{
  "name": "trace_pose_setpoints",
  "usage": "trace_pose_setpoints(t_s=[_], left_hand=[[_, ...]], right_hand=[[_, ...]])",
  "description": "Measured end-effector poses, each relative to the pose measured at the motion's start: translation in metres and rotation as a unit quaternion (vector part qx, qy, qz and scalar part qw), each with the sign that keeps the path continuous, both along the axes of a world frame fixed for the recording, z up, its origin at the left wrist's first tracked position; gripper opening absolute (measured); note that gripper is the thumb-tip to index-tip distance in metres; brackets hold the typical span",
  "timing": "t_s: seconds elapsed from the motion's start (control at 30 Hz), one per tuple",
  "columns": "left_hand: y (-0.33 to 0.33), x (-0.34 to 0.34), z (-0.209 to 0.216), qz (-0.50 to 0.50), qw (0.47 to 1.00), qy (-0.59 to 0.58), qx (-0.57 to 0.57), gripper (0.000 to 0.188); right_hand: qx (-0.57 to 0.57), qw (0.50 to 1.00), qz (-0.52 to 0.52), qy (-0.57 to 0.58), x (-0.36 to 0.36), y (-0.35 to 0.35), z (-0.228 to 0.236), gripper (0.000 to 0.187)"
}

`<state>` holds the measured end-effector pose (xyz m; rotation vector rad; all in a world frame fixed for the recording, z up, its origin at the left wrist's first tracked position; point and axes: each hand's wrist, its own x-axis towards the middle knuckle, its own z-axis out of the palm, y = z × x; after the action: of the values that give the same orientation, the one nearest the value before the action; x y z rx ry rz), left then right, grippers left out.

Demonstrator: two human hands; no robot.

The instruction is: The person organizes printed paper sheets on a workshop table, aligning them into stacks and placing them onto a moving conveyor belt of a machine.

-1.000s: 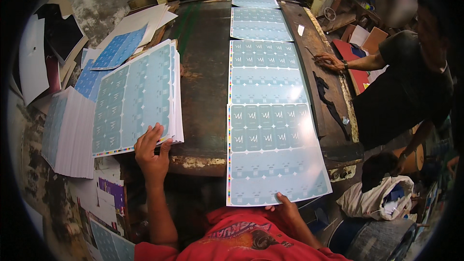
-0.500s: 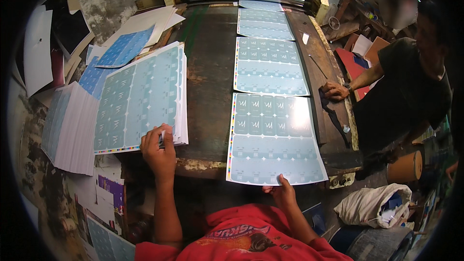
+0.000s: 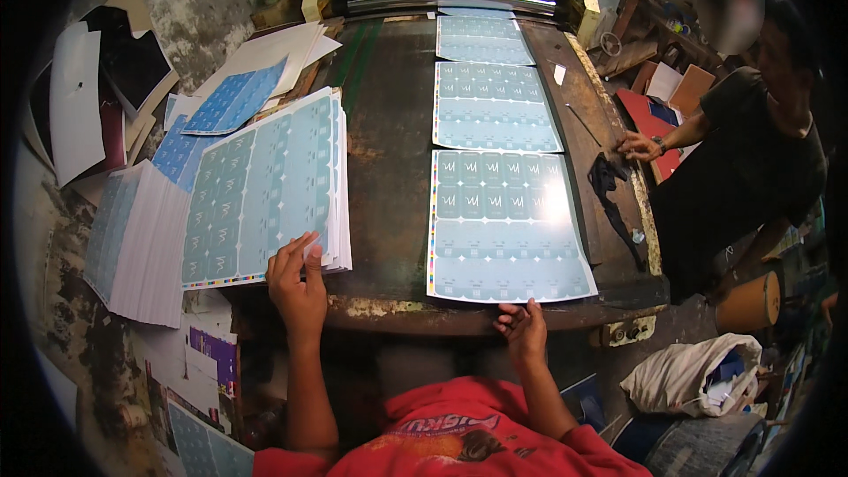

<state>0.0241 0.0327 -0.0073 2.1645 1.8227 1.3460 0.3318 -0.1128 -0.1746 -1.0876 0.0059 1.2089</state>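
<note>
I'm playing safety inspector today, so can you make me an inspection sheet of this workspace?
Surface: dark, worn table, its near edge patchy.
Job's things: printed pale blue sheets in a row; thick sheet stack on the left.
Clutter: black cloth and thin rod on the right.
Hands: left hand at the stack's near right corner; right hand at the front sheet's near edge, grip unclear.
Cables: nothing seen.
Surroundings: rollers at the far end; co-worker and white sack on the right.
</note>
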Motion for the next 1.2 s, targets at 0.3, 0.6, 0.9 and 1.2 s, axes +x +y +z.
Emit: trace_pose_setpoints(t_s=[0.3, 0.6, 0.9, 1.2], left_hand=[[-0.025, 0.002, 0.032, -0.103, 0.983, -0.129, -0.081, 0.024], [-0.067, 0.039, 0.028, -0.448, 0.869, 0.075, -0.197, 0.022], [-0.013, -0.005, 0.031, -0.135, 0.977, 0.152, -0.061, 0.085], [-0.006, -0.015, 0.010, -0.070, 0.983, 0.144, -0.095, 0.059]], right_hand=[[0.038, 0.998, -0.025, -0.037, 0.000, 0.004, 0.015, 0.063], [0.147, 0.977, 0.155, 0.016, 0.001, 0.010, 0.061, 0.063], [0.008, 0.983, 0.185, 0.007, 0.008, -0.047, -0.006, 0.035], [-0.055, 0.976, 0.207, 0.044, -0.011, -0.102, 0.002, 0.037]])
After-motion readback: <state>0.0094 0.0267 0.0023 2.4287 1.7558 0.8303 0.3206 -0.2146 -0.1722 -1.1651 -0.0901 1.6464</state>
